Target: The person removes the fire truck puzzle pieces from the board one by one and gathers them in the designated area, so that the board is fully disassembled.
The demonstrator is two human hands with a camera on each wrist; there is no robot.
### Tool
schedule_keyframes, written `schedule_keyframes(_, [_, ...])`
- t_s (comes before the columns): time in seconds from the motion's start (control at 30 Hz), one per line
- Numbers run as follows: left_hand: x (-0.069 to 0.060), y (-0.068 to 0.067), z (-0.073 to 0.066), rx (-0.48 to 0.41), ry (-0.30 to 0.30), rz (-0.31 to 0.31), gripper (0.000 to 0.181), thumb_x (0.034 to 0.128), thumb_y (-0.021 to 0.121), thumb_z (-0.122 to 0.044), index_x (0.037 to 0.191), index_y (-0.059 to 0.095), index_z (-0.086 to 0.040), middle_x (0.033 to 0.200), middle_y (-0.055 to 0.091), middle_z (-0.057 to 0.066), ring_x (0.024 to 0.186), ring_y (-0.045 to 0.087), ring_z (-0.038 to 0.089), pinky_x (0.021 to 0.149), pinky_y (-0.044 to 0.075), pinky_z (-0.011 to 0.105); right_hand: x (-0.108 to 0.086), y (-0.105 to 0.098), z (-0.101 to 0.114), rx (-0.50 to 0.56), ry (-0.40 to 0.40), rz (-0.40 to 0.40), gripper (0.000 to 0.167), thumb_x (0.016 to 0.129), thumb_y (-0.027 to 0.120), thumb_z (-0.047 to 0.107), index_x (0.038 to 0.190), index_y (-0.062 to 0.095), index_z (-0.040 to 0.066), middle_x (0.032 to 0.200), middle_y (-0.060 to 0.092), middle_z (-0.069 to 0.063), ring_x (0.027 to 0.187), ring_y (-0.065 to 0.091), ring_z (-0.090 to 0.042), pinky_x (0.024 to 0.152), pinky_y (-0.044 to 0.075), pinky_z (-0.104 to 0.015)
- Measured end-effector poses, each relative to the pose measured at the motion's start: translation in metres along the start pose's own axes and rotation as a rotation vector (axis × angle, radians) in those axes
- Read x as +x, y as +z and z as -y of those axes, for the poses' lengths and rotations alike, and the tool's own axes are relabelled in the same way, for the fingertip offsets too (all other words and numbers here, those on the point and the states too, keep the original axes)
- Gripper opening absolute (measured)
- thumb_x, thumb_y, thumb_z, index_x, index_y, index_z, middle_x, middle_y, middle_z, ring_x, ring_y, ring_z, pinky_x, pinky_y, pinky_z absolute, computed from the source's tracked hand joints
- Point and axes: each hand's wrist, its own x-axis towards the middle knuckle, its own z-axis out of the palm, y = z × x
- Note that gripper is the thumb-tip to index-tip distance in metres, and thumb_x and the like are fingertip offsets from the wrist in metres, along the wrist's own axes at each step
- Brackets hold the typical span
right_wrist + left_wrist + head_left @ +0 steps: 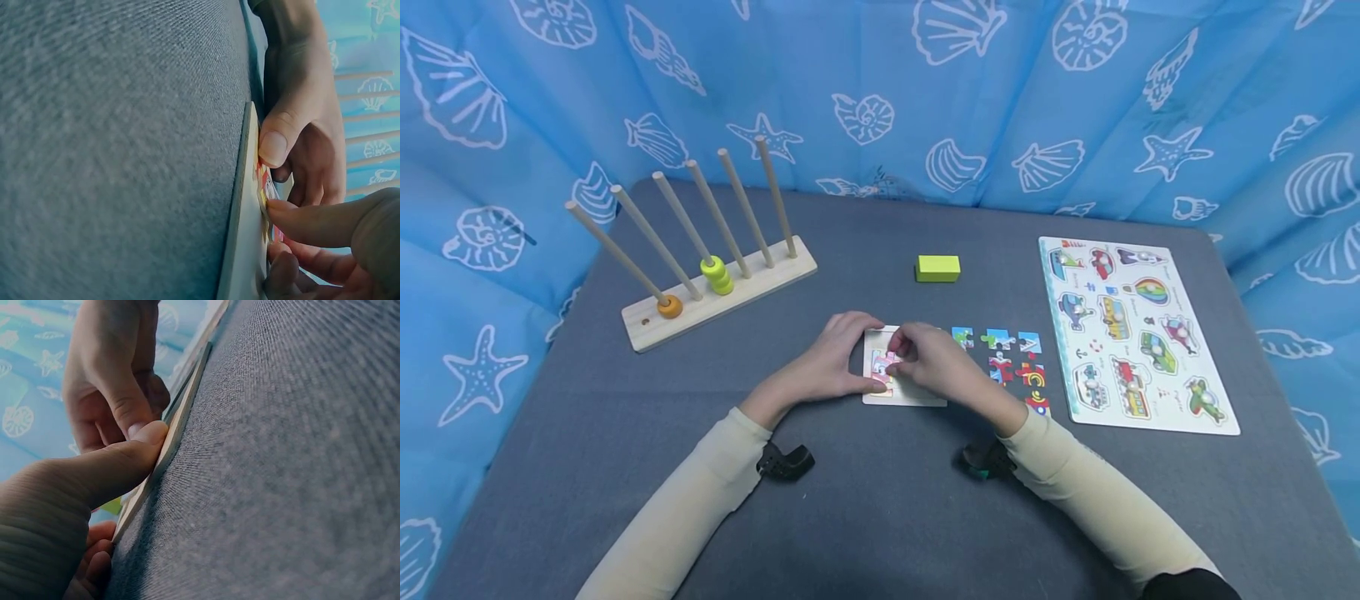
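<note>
A small square puzzle board lies flat on the table, with pink and white jigsaw pieces at its left side. My left hand grips the board from the left, its thumb on the near left corner and its fingers at the far edge. My right hand reaches over the board from the right. In the right wrist view, its thumb and fingers pinch a colourful jigsaw piece against the board's face. How far that piece sits in place is hidden by the fingers.
Several loose jigsaw pieces lie right of the board. Beyond stands a yellow-green block. A peg rack with orange and green beads is at the back left; a vehicle picture board lies at the right.
</note>
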Motion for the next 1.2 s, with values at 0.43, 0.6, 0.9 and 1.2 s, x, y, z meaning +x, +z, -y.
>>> schedule_keyframes(0.43, [-0.001, 0.0, 0.0, -0.021, -0.009, 0.001, 0.08, 0.072, 0.082, -0.04, 0.135, 0.046, -0.008, 0.137, 0.045, 0.008, 0.13, 0.033, 0.026, 0.11, 0.026, 0.042, 0.004, 0.002, 0.001, 0.107, 0.079, -0.037, 0.006, 0.088, 0.068, 0.013, 0.088, 0.068, 0.007, 0.077, 0.065, -0.002, 0.067, 0.054, -0.011, 0.061, 0.041, -0.025])
schedule_keyframes(0.6, [-0.001, -0.001, 0.0, -0.046, -0.011, -0.003, 0.078, 0.0721, 0.083, -0.04, 0.135, 0.046, -0.011, 0.137, 0.043, 0.006, 0.13, 0.033, 0.024, 0.108, 0.027, 0.043, 0.008, -0.001, 0.004, 0.141, 0.137, 0.003, 0.009, 0.088, 0.066, 0.013, 0.088, 0.072, 0.006, 0.076, 0.066, -0.001, 0.066, 0.052, -0.01, 0.06, 0.04, -0.024])
schedule_keyframes(0.9, [-0.002, -0.002, -0.001, -0.073, -0.023, 0.011, 0.077, 0.0735, 0.081, -0.042, 0.135, 0.045, -0.012, 0.14, 0.038, 0.006, 0.13, 0.031, 0.024, 0.107, 0.029, 0.045, 0.009, -0.006, 0.004, 0.183, 0.241, 0.037, 0.011, 0.088, 0.065, 0.015, 0.086, 0.076, 0.012, 0.078, 0.068, 0.0, 0.065, 0.049, -0.011, 0.056, 0.036, -0.025])
schedule_keyframes(1.2, [-0.002, -0.002, -0.001, -0.057, -0.035, 0.016, 0.077, 0.074, 0.081, -0.043, 0.136, 0.045, -0.012, 0.14, 0.039, 0.006, 0.131, 0.031, 0.024, 0.107, 0.029, 0.045, 0.011, -0.007, 0.007, 0.178, 0.273, 0.049, 0.012, 0.088, 0.066, 0.016, 0.086, 0.076, 0.01, 0.077, 0.069, -0.001, 0.06, 0.045, -0.011, 0.052, 0.031, -0.025])
